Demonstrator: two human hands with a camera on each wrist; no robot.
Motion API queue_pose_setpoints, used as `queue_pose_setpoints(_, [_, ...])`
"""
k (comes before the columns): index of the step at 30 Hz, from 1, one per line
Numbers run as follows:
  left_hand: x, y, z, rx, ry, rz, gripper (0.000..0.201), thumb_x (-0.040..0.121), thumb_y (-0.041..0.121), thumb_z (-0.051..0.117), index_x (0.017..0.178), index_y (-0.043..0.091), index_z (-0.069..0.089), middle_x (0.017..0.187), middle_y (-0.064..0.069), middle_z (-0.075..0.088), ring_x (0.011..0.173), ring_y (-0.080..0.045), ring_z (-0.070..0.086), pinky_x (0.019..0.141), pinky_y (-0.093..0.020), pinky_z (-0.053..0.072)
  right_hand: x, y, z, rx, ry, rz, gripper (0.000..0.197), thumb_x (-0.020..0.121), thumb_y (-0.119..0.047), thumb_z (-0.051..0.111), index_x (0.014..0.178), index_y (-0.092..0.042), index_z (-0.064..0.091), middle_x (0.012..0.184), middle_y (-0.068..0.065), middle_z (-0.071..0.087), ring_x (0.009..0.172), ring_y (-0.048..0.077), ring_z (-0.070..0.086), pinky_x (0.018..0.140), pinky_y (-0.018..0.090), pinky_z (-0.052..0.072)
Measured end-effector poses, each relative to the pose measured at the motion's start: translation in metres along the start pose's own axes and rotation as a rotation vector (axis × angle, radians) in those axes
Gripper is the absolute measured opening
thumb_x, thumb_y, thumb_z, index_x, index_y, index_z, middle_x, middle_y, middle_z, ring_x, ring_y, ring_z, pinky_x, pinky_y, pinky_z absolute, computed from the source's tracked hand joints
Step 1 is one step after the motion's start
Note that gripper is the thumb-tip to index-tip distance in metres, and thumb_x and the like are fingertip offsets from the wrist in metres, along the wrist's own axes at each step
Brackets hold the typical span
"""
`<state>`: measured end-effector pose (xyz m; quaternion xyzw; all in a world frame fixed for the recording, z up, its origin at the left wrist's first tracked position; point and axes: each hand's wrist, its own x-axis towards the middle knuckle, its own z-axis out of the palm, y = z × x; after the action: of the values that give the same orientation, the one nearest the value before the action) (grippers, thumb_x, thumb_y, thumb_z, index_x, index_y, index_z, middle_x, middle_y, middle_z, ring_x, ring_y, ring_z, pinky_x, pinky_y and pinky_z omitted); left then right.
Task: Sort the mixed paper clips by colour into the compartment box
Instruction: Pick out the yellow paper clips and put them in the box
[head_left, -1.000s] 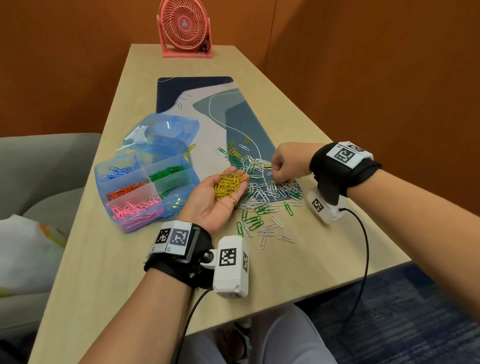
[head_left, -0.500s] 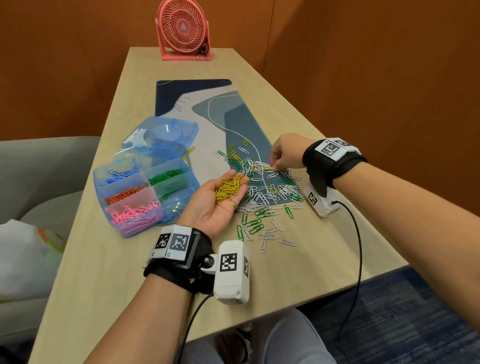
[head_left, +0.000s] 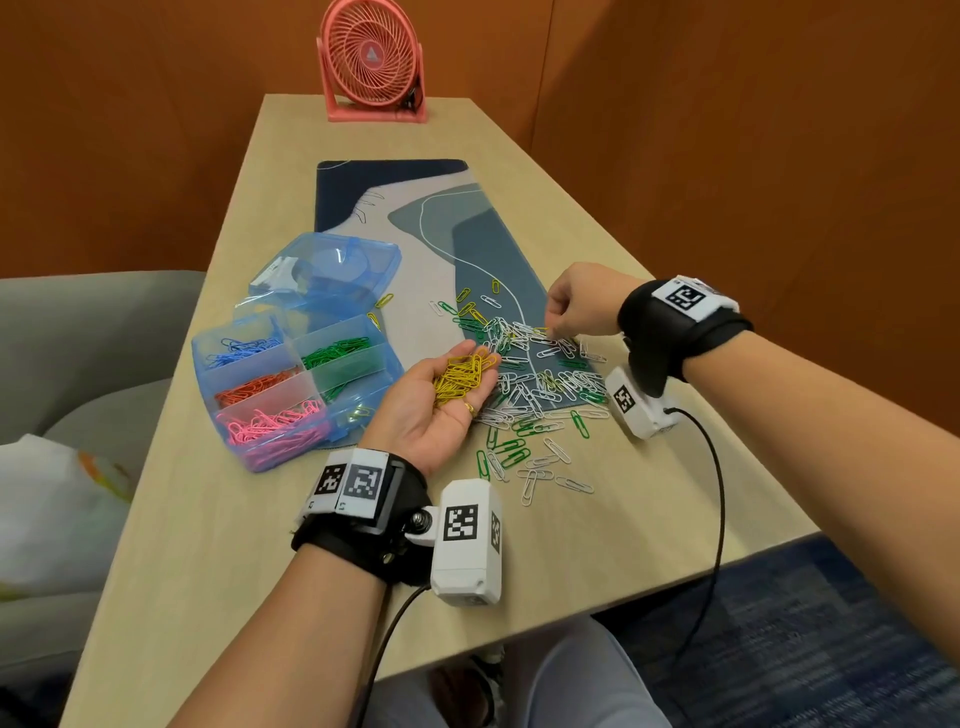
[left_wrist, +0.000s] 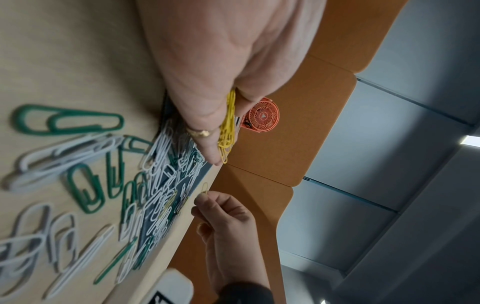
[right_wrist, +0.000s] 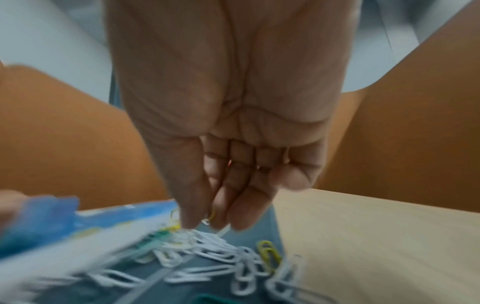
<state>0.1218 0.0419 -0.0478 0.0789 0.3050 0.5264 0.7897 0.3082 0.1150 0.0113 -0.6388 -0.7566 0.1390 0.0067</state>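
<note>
Yellow clips (head_left: 462, 375) lie heaped in the flat, upturned left hand (head_left: 434, 408), a tray beside the table's mixed pile (head_left: 535, 374); right hand (head_left: 579, 301) apparently pinches another yellow one above it; compartment box (head_left: 291, 384) waits left.

Translucent glossy blue plastic compartment box (head_left: 270, 462), matt wood-look table (head_left: 197, 545), smooth coated paper clips (head_left: 535, 384), cloth-like matt mat (head_left: 395, 208).

Yellow clips (head_left: 464, 375) fill the left hand (head_left: 431, 410). The translucent blue box (head_left: 291, 384) holds blue, green, orange and pink clips. White and green clips (head_left: 540, 384) lie on a navy, grey and beige mat (head_left: 415, 208); the fan (head_left: 371, 60) is coral.
</note>
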Motion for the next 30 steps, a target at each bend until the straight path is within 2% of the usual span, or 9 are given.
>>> queue_pose_setpoints(3, [0.001,-0.001,0.000,0.016,0.003,0.002,0.028,0.099,0.004,0.030,0.094,-0.004,0.057,0.093,-0.019,0.061,0.088,-0.031,0.061,0.087,-0.042,0.046,-0.016,-0.006,0.001,0.040,-0.109,-0.024,0.007,0.080,-0.014,0.072,0.075,-0.017,0.068,0.071,-0.006,0.066,0.065,0.008,0.057,0.060,0.021,0.042])
queue_pose_setpoints(5, [0.001,-0.001,0.000,0.017,-0.003,0.003,0.028,0.098,0.004,0.030,0.095,-0.004,0.057,0.095,-0.020,0.060,0.089,-0.031,0.060,0.091,-0.041,0.046,-0.023,-0.011,0.007,0.015,-0.198,-0.042,0.002,0.079,-0.015,0.072,0.081,-0.014,0.071,0.076,-0.001,0.070,0.063,0.009,0.058,0.063,0.021,0.046])
queue_pose_setpoints(7, [0.001,-0.001,-0.001,0.008,-0.009,0.006,0.028,0.098,0.003,0.030,0.095,-0.004,0.056,0.096,-0.021,0.060,0.090,-0.031,0.060,0.096,-0.041,0.045,-0.024,-0.015,0.013,-0.031,-0.226,-0.043,0.001,0.078,-0.015,0.072,0.079,-0.014,0.071,0.076,0.002,0.072,0.063,0.011,0.060,0.069,0.025,0.051])
queue_pose_setpoints(11, [0.000,0.000,0.000,0.020,-0.008,0.012,0.028,0.098,0.003,0.030,0.095,-0.004,0.056,0.097,-0.021,0.060,0.089,-0.031,0.061,0.083,-0.041,0.052,-0.021,-0.023,0.016,-0.120,-0.210,-0.024,0.009,0.078,-0.012,0.070,0.071,-0.016,0.066,0.071,0.001,0.067,0.064,0.014,0.060,0.072,0.029,0.053])
queue_pose_setpoints(14, [0.001,0.000,-0.001,0.015,0.000,0.012,0.028,0.098,0.002,0.030,0.095,-0.005,0.056,0.098,-0.021,0.059,0.089,-0.032,0.060,0.089,-0.041,0.047,-0.020,-0.027,0.019,-0.155,-0.174,-0.032,0.015,0.078,-0.011,0.064,0.066,-0.019,0.060,0.067,-0.002,0.060,0.066,0.017,0.056,0.065,0.028,0.051])
queue_pose_setpoints(17, [0.001,0.000,-0.002,0.021,0.003,0.014,0.028,0.098,0.003,0.030,0.095,-0.005,0.057,0.098,-0.021,0.060,0.090,-0.032,0.060,0.090,-0.041,0.045,-0.021,-0.027,0.020,-0.132,-0.160,-0.030,0.011,0.076,-0.009,0.063,0.068,-0.016,0.060,0.064,-0.003,0.056,0.064,0.015,0.052,0.060,0.025,0.046])
queue_pose_setpoints(24, [0.002,0.000,-0.002,0.021,0.004,0.012,0.028,0.098,0.003,0.030,0.095,-0.004,0.056,0.099,-0.022,0.059,0.090,-0.032,0.060,0.091,-0.042,0.045,-0.021,-0.020,0.018,0.001,-0.152,-0.034,0.009,0.074,-0.006,0.062,0.070,-0.013,0.061,0.069,0.002,0.059,0.065,0.017,0.052,0.065,0.030,0.051])
queue_pose_setpoints(27, [0.001,0.000,-0.002,0.030,0.002,0.014,0.029,0.098,0.003,0.029,0.095,-0.004,0.056,0.098,-0.021,0.060,0.089,-0.031,0.060,0.091,-0.041,0.045,-0.023,-0.019,0.013,0.066,-0.147,-0.016,0.010,0.074,-0.004,0.062,0.070,-0.012,0.061,0.067,0.000,0.060,0.061,0.014,0.053,0.057,0.023,0.047])
queue_pose_setpoints(30, [0.002,0.000,-0.002,0.021,0.002,0.014,0.029,0.099,0.004,0.029,0.096,-0.005,0.056,0.097,-0.021,0.059,0.088,-0.032,0.060,0.090,-0.042,0.045,-0.024,-0.022,0.001,0.237,-0.088,-0.006,0.014,0.074,0.000,0.064,0.070,-0.013,0.061,0.062,-0.002,0.064,0.056,0.008,0.056,0.052,0.019,0.044])
